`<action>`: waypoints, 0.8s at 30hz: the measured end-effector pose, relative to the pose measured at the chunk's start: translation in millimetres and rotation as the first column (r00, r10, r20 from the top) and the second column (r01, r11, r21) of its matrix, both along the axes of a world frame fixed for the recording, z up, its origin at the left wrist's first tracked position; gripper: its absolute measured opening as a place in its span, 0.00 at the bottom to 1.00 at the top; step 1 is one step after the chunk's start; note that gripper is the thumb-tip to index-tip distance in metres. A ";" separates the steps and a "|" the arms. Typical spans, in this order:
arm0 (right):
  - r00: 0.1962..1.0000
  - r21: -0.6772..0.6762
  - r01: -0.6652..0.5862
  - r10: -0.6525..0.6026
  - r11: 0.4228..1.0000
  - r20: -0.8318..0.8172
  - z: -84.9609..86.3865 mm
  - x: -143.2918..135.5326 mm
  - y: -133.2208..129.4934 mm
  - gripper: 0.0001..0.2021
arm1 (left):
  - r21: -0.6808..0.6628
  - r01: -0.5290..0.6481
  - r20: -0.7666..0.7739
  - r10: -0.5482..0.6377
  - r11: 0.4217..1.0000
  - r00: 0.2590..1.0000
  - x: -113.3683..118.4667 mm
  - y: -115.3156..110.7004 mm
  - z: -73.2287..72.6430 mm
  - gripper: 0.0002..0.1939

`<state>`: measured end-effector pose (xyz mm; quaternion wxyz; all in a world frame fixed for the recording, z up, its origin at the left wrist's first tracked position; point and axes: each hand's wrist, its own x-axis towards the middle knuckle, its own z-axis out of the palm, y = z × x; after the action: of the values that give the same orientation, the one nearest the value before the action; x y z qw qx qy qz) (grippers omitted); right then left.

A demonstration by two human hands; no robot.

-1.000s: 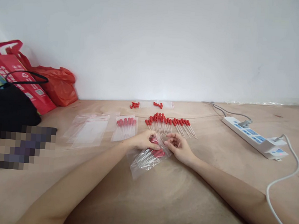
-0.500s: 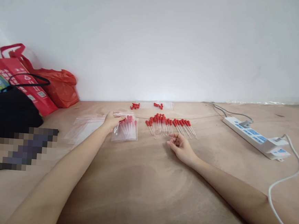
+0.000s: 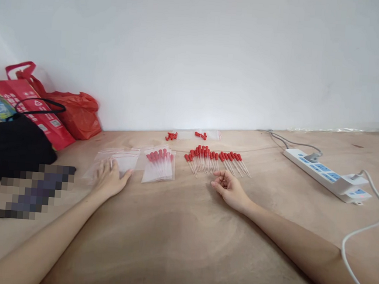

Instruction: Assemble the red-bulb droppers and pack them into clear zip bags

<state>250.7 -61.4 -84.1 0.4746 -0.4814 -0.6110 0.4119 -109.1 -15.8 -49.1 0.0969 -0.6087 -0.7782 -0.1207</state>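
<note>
My left hand [image 3: 109, 180] lies with fingers spread on the clear zip-lock bags [image 3: 125, 158] at the left. Just right of it, a filled zip-lock bag [image 3: 158, 171] holds several droppers with red bulbs, lying flat on the table. Loosely curled, my right hand [image 3: 230, 191] rests on the table with a gap between thumb and index finger and nothing visible between them. Close to its fingertips lie loose red-bulbed droppers [image 3: 203, 157], fanned out with their tips toward me. Another row of droppers [image 3: 232, 159] is just to the right.
Small red rubber bulbs [image 3: 171, 135] and a clear bag [image 3: 212, 135] lie near the wall. A white power strip [image 3: 321, 174] and its cable [image 3: 363, 228] occupy the right. Red bags [image 3: 83, 114], a black bag [image 3: 15, 148] and a blurred-out dark object [image 3: 37, 193] are at the left.
My left hand has let go of the filled bag and moved left onto the flat zip-lock bags. The filled bag now lies on the table. My right hand stays put.
</note>
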 end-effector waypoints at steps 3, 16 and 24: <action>1.000 0.002 -0.004 0.004 1.000 -0.003 1.3 0.3 -0.8 0.15 | -0.137 -0.005 0.048 0.011 0.991 0.999 -11.1 -0.2 -7.2 0.32; 0.956 0.195 0.137 -0.182 0.971 0.232 10.4 17.1 5.0 0.08 | 0.196 0.222 0.170 -0.256 0.955 0.952 1.7 -19.3 17.6 0.23; 0.587 0.188 0.526 -0.514 0.829 0.625 16.1 72.3 44.0 0.12 | -0.032 0.948 0.132 -0.939 0.316 0.318 85.6 -59.4 23.2 0.20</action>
<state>323.1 -17.4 -68.0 0.3262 -0.7547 -0.5653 0.0659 -23.4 -75.2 -25.8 -0.0578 -0.9459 -0.2864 -0.1408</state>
